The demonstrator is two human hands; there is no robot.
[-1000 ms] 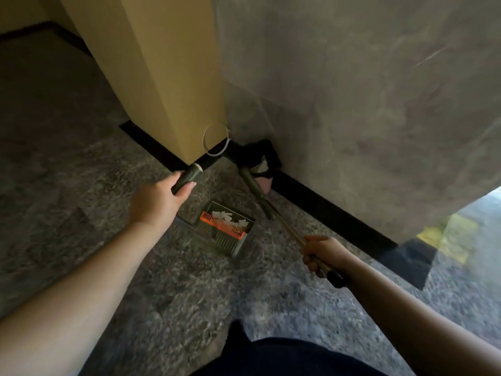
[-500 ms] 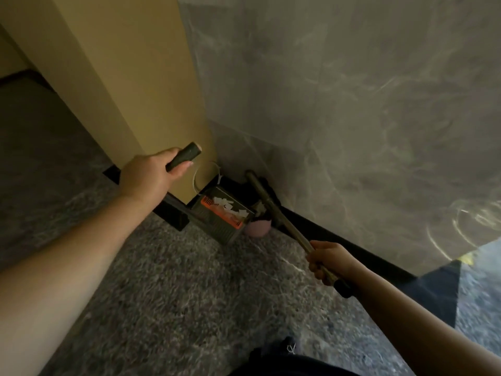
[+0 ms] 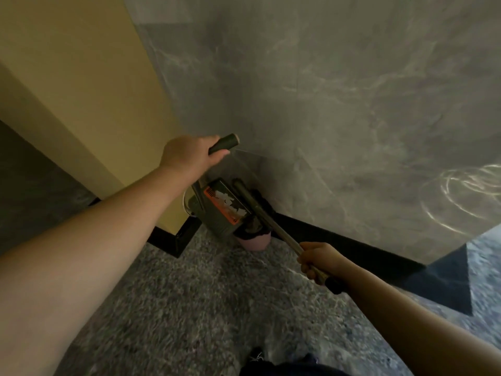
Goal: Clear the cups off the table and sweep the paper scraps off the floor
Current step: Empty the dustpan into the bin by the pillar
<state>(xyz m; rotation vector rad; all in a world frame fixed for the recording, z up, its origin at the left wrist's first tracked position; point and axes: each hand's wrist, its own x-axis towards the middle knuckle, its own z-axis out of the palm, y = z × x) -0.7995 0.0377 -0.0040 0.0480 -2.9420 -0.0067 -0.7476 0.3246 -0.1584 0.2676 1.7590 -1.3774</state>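
My left hand [image 3: 189,156] grips the dark handle [image 3: 224,143] of a long-handled dustpan [image 3: 219,213]. The pan hangs tilted, its green body and orange comb facing me, with white paper scraps [image 3: 229,202] lying in it. My right hand [image 3: 318,260] grips the broom handle [image 3: 260,213] near its black end cap. The broom shaft runs up and left, beside the pan. Just below the pan stands a pink bin [image 3: 254,241] with a dark liner, in the corner by the wall.
A yellow column [image 3: 89,109] stands at the left. A grey marble wall [image 3: 325,104] with a black baseboard [image 3: 339,245] fills the right. A white ring [image 3: 186,204] shows behind the pan. Speckled grey floor [image 3: 203,308] lies in front of me.
My left hand has lifted the dustpan off the floor and carried it over the pink bin, tilting it. My view has come closer to the corner. The broom has moved along with it.
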